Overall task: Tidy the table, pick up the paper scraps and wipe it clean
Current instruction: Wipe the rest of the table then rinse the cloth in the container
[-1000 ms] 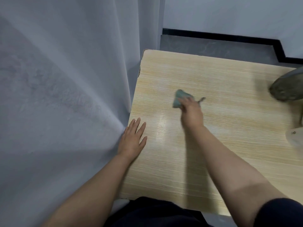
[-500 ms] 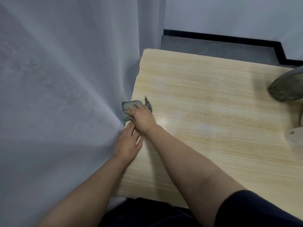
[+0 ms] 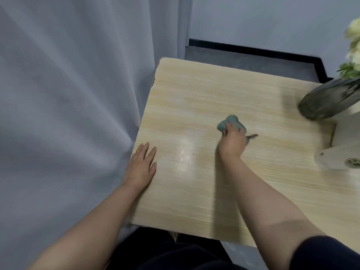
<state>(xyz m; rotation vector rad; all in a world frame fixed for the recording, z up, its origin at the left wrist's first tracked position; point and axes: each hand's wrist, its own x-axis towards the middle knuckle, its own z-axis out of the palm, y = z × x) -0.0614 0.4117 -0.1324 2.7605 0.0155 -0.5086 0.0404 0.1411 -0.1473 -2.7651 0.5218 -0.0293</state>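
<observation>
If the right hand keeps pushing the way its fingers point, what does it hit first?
Nothing on the way: the right hand, gripping the cloth, points across bare table toward its far edge.

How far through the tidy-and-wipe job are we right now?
Done, it seems: no paper scraps show on the light wood-grain table. In hand: the right hand grips a crumpled grey-green cloth on the middle of the tabletop, while the left hand rests flat at the table's left edge. Left: probably the area near the dark vase of pale flowers and the white base; the blur hides which parts are wiped.
</observation>
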